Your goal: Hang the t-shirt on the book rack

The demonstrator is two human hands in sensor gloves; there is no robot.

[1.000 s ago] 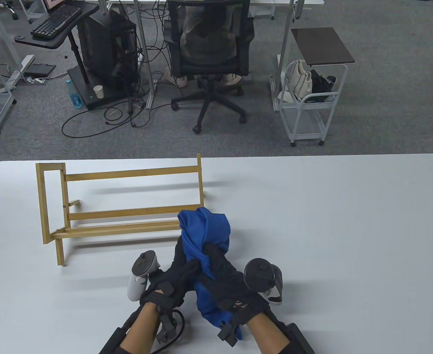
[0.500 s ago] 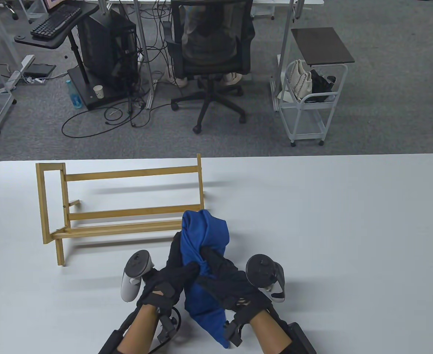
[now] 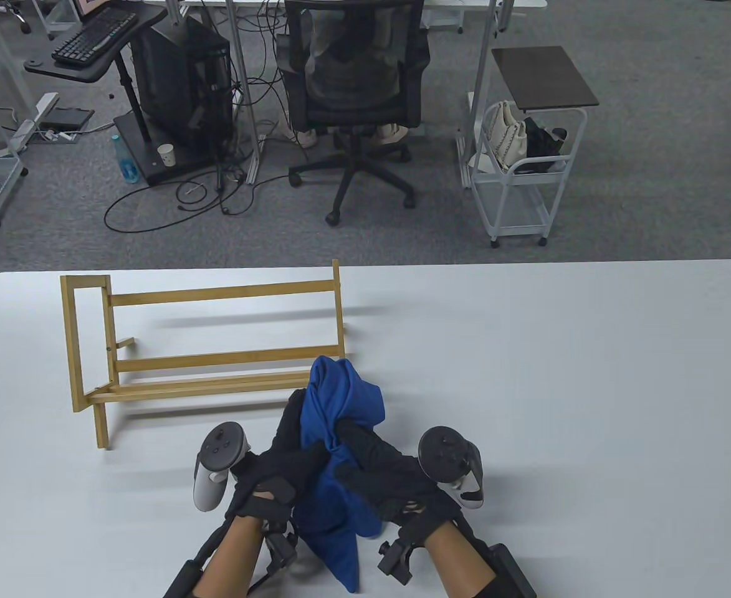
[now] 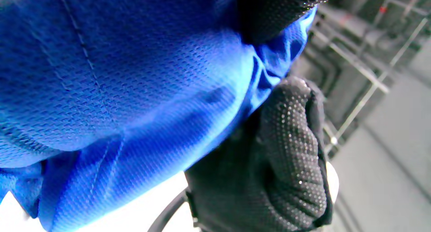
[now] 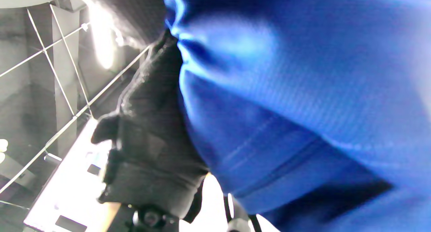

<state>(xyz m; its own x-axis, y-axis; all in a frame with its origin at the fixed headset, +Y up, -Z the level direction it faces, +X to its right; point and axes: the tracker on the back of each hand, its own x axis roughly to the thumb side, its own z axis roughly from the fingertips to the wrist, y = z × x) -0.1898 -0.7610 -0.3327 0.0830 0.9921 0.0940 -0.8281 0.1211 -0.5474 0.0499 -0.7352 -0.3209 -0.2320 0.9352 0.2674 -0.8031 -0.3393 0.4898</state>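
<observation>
Both hands hold a blue t-shirt (image 3: 340, 430) up over the white table (image 3: 558, 386), close to the near edge. The left hand (image 3: 281, 464) has its fingers curled around the left side of the bunched cloth. The right hand (image 3: 387, 470) has its fingers curled around the right side. The two hands are very close together, with the shirt squeezed between them. The top of the shirt sticks up past the fingers in a lump. A long piece of it hangs down between the two wrists toward the table edge.

In the left wrist view the blue cloth (image 4: 128, 90) fills most of the picture, and a black gloved finger (image 4: 289, 151) presses against it. In the right wrist view the blue cloth (image 5: 296, 100) also fills most of the picture, with a black glove (image 5: 151, 151) beside it.

The wooden book rack (image 3: 203, 349) stands on the table, on the left side and farther away than the hands. The top lump of the shirt is just in front of the rack's right end. I cannot tell if it touches the rack.

Past the table, a black office chair (image 3: 356, 93) stands on the grey floor. A white cart (image 3: 521, 168) stands to its right.
</observation>
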